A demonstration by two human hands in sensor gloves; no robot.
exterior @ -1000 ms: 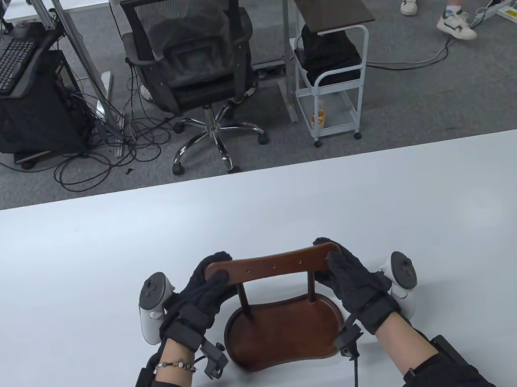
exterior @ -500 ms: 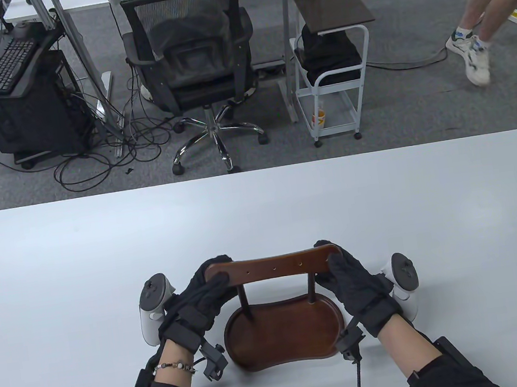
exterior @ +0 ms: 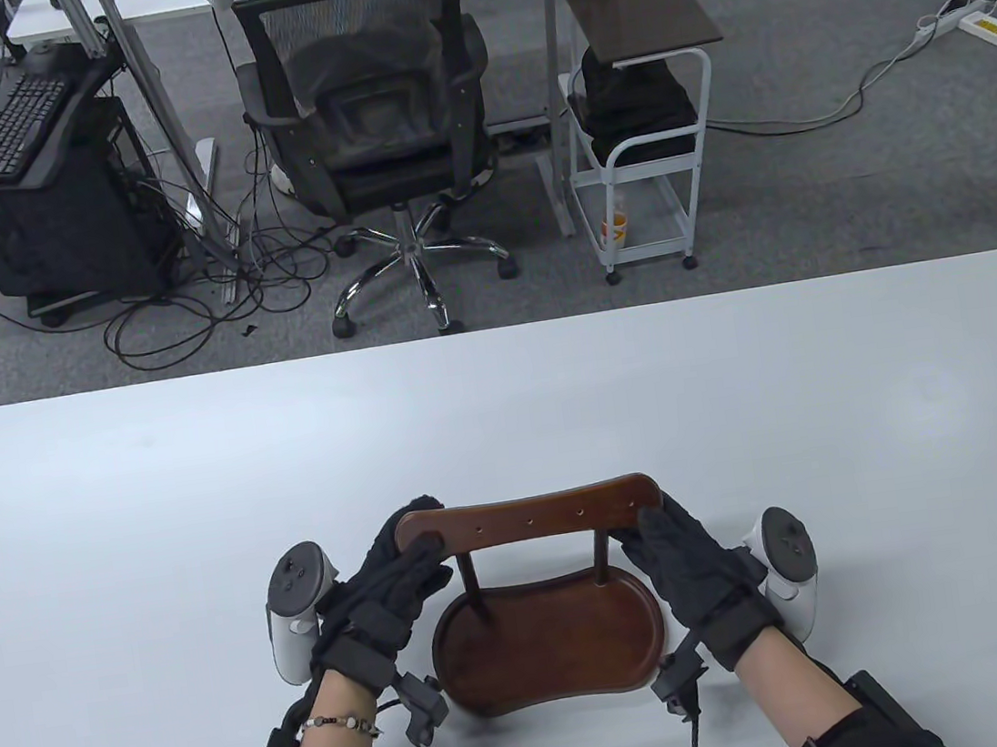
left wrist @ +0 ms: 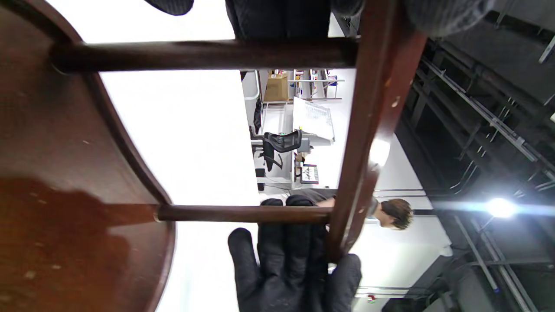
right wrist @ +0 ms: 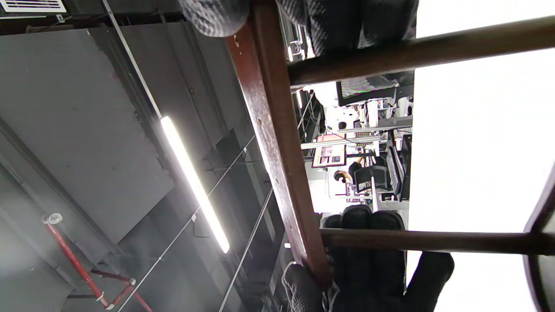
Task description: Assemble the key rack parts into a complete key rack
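Note:
The dark wooden key rack stands upright on the table near the front edge: a kidney-shaped base tray [exterior: 549, 651], two thin posts [exterior: 469, 579], and a curved top bar [exterior: 527, 517] with small holes. My left hand [exterior: 423, 530] grips the bar's left end, fingers over its far edge. My right hand [exterior: 651, 523] holds the bar's right end from the near side, and the end's tip shows bare. In the left wrist view the bar [left wrist: 364, 130] crosses in front of the right hand [left wrist: 295, 268]. In the right wrist view a thumb and fingers sit on either side of the bar [right wrist: 277, 130].
The white table [exterior: 201, 486] stretches far beyond the rack and to both sides. Past its far edge stand an office chair [exterior: 373, 115], a white cart [exterior: 639, 116] and a computer tower with a keyboard [exterior: 17, 134].
My right fingers have slid off the far edge of the bar's right end, toward me. Both hands shifted slightly nearer. The rack stays where it was.

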